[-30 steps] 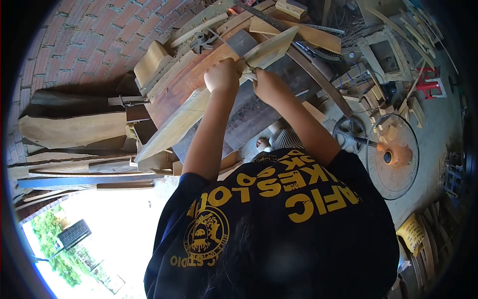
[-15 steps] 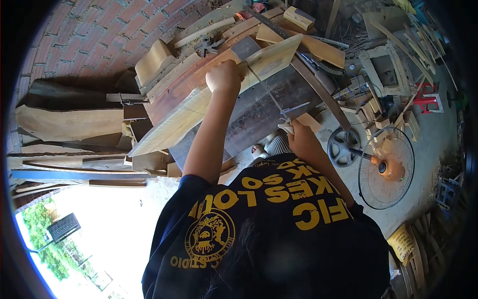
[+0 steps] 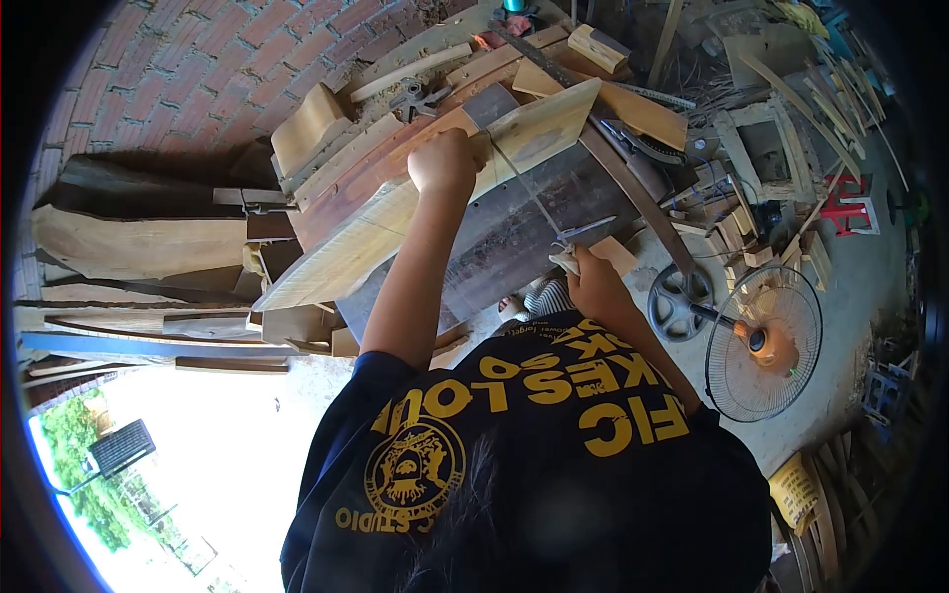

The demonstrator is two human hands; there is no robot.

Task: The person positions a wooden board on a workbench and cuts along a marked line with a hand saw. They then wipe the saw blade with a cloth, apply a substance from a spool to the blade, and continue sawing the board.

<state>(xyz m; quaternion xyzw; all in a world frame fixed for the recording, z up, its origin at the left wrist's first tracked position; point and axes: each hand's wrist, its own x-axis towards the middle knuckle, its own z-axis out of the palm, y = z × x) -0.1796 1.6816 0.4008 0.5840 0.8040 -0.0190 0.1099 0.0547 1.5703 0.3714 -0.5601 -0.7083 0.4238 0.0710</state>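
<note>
A long pale board (image 3: 346, 247) leans on edge, slanting across the dark bench top (image 3: 534, 203). My left hand (image 3: 442, 160) is closed in a fist at the board's upper edge; whether its fingers grip that edge is hidden. In my right hand (image 3: 593, 275) is a long, thin metal-bladed tool (image 3: 529, 190) with a whitish handle. Its blade runs across the board just right of my left hand, and I cannot tell from this angle whether it is a saw or a file. A slim pointed piece (image 3: 588, 224) lies on the bench beyond my right hand.
Wood offcuts (image 3: 732, 232) and a black wheel (image 3: 680, 298) lie to the right, near a standing fan (image 3: 763, 343). More boards (image 3: 143, 242) are stacked at left by the brick wall (image 3: 198, 84). A red stool (image 3: 848, 205) stands farther right.
The whole view has shifted slightly, with the bench a little lower in the picture. Both hands keep nearly the same places, and the blade still crosses the board.
</note>
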